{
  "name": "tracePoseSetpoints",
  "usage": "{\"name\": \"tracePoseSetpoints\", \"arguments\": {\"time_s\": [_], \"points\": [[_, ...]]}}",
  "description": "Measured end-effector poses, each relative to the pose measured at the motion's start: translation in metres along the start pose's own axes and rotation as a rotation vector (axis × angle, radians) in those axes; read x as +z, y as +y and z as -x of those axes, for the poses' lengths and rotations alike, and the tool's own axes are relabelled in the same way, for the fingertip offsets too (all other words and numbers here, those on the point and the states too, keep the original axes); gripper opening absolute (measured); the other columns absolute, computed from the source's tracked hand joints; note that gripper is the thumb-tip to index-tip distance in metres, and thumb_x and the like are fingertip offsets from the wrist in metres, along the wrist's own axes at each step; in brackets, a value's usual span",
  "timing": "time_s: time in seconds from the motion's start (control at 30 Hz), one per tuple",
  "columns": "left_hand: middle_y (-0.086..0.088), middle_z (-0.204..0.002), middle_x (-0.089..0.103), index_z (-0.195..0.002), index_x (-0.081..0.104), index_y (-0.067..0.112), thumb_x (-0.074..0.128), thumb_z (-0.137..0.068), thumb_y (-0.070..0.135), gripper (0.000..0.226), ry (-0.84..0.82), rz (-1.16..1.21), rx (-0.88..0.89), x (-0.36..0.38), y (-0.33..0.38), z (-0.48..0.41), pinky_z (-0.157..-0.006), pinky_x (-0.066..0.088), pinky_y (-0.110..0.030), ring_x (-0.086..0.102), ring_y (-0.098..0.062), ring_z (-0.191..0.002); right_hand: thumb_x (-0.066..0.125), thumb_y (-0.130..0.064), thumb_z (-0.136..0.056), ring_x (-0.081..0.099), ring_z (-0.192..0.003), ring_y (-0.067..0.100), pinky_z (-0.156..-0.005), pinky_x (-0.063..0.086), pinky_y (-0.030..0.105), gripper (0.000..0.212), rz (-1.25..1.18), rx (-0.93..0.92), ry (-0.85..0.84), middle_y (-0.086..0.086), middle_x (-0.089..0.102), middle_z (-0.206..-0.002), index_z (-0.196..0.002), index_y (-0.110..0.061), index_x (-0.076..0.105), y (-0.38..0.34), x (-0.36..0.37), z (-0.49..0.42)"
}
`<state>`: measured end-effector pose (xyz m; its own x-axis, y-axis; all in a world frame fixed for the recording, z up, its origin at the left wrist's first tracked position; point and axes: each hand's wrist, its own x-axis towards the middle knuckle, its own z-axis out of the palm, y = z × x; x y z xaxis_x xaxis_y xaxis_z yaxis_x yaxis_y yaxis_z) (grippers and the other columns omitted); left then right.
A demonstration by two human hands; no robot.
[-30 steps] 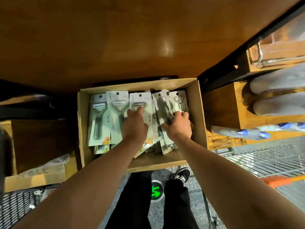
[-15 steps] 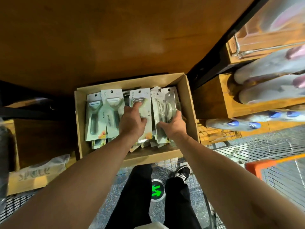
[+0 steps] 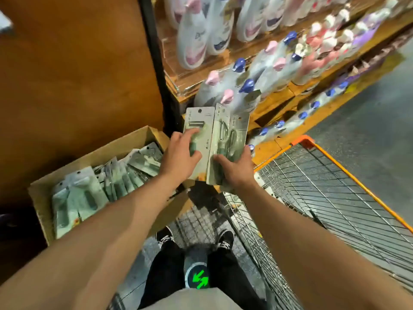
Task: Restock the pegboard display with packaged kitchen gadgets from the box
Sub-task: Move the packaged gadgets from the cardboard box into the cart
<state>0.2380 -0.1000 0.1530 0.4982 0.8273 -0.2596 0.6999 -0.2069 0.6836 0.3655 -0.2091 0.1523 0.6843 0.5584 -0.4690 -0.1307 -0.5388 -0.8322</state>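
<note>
2 hands: both are raised just right of the box, side by side, each curled round packaged gadgets.
Left hand [image 3: 178, 157]: 1 peeler pack [image 3: 199, 121] is gripped at its left edge, with the fingers laid across its front.
Right hand [image 3: 234, 168]: a small stack of packs [image 3: 232, 128] is clasped from below.
Held packs: both are held upright with their edges touching, in front of the bottles [image 3: 245, 86] on the far shelf.
Box [image 3: 125, 144]: open cardboard at the near left, set against a wooden panel [image 3: 78, 74]; loose packs [image 3: 89, 193] are heaped inside.
Cart [image 3: 330, 157]: wire with an orange rim, seen at the right.
</note>
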Motion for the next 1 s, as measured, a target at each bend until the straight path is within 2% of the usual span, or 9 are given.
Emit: {"name": "tracePoseSetpoints", "arguments": {"time_s": [0.13, 0.27, 0.4, 0.57, 0.73, 0.8, 0.87, 0.93, 1.0], "points": [[0.000, -0.128, 0.048, -0.146, 0.049, 0.042, 0.071, -0.090, 0.020, 0.063, -0.105, -0.022, 0.180, 0.078, 0.094, 0.006, -0.098, 0.054, -0.048, 0.059, -0.026, -0.113, 0.083, -0.017, -0.082, 0.071, -0.093, 0.017, -0.069, 0.060, 0.029, 0.057, -0.157, 0.083, 0.172, 0.003, 0.067, -0.108, -0.124, -0.019, 0.044, 0.027, -0.116, -0.001], [-0.004, -0.132, 0.047, -0.148, 0.049, 0.039, 0.068, -0.091, 0.021, 0.063, -0.264, -0.114, 0.289, 0.174, 0.146, 0.020, -0.100, 0.051, -0.046, 0.054, -0.027, -0.122, 0.086, -0.030, -0.078, 0.070, -0.093, 0.021, -0.072, 0.061, 0.037, 0.053, -0.188, 0.216, 0.329, 0.006, 0.068, -0.109, -0.110, -0.032, 0.044, 0.085, -0.206, -0.008], [-0.005, -0.133, 0.046, -0.148, 0.049, 0.037, 0.067, -0.089, 0.019, 0.064, -0.423, -0.223, 0.345, 0.258, 0.145, 0.033, -0.097, 0.053, -0.049, 0.057, -0.030, -0.118, 0.085, -0.036, -0.078, 0.072, -0.095, 0.033, -0.079, 0.061, 0.060, 0.054, -0.226, 0.445, 0.317, 0.006, 0.069, -0.105, -0.107, -0.037, 0.039, 0.167, -0.246, -0.017], [-0.006, -0.141, 0.044, -0.151, 0.044, 0.037, 0.061, -0.093, 0.013, 0.064, -0.495, -0.544, 0.266, 0.339, 0.091, 0.023, -0.088, 0.057, -0.046, 0.064, -0.032, -0.108, 0.089, -0.042, -0.073, 0.071, -0.100, 0.035, -0.078, 0.062, 0.059, 0.080, -0.293, 0.689, 0.257, 0.010, 0.063, -0.126, -0.132, -0.034, 0.035, 0.268, -0.227, -0.047], [-0.012, -0.148, 0.043, -0.155, 0.046, 0.030, 0.058, -0.102, 0.011, 0.058, -0.535, -0.608, 0.223, 0.374, 0.051, 0.009, -0.099, 0.053, -0.042, 0.056, -0.031, -0.122, 0.079, -0.048, -0.085, 0.041, -0.145, 0.037, -0.121, 0.033, 0.051, 0.103, -0.224, 0.746, 0.107, 0.012, 0.034, -0.162, -0.160, -0.024, 0.013, 0.303, -0.204, -0.063], [-0.011, -0.149, 0.043, -0.150, 0.052, 0.029, 0.061, -0.103, 0.014, 0.050, -0.520, -0.547, 0.189, 0.374, 0.048, 0.007, -0.095, 0.055, -0.039, 0.054, -0.029, -0.125, 0.072, -0.045, -0.092, 0.051, -0.136, 0.034, -0.113, 0.043, 0.044, 0.088, -0.172, 0.754, 0.131, 0.010, 0.046, -0.155, -0.159, -0.020, 0.021, 0.301, -0.205, -0.063], [-0.009, -0.145, 0.048, -0.144, 0.056, 0.028, 0.060, -0.103, 0.017, 0.042, -0.482, -0.441, 0.133, 0.362, 0.058, 0.009, -0.090, 0.056, -0.036, 0.057, -0.027, -0.123, 0.063, -0.038, -0.100, 0.069, -0.104, 0.022, -0.083, 0.058, 0.031, 0.060, -0.117, 0.723, 0.169, 0.006, 0.062, -0.138, -0.151, -0.017, 0.037, 0.286, -0.211, -0.058], [-0.009, -0.140, 0.053, -0.140, 0.060, 0.023, 0.060, -0.102, 0.014, 0.038, -0.441, -0.374, 0.164, 0.345, 0.073, 0.010, -0.092, 0.050, -0.032, 0.057, -0.025, -0.117, 0.059, -0.034, -0.103, 0.066, -0.077, 0.010, -0.058, 0.051, 0.021, 0.041, -0.073, 0.652, 0.165, 0.004, 0.070, -0.122, -0.139, -0.016, 0.050, 0.265, -0.214, -0.056], [-0.007, -0.135, 0.055, -0.138, 0.061, 0.020, 0.057, -0.105, 0.014, 0.035, -0.417, -0.326, 0.206, 0.318, 0.090, 0.008, -0.089, 0.044, -0.026, 0.058, -0.018, -0.106, 0.059, -0.032, -0.103, 0.068, -0.074, 0.012, -0.059, 0.057, 0.028, 0.031, -0.061, 0.557, 0.153, 0.005, 0.073, -0.110, -0.129, -0.015, 0.057, 0.233, -0.212, -0.055]]}}
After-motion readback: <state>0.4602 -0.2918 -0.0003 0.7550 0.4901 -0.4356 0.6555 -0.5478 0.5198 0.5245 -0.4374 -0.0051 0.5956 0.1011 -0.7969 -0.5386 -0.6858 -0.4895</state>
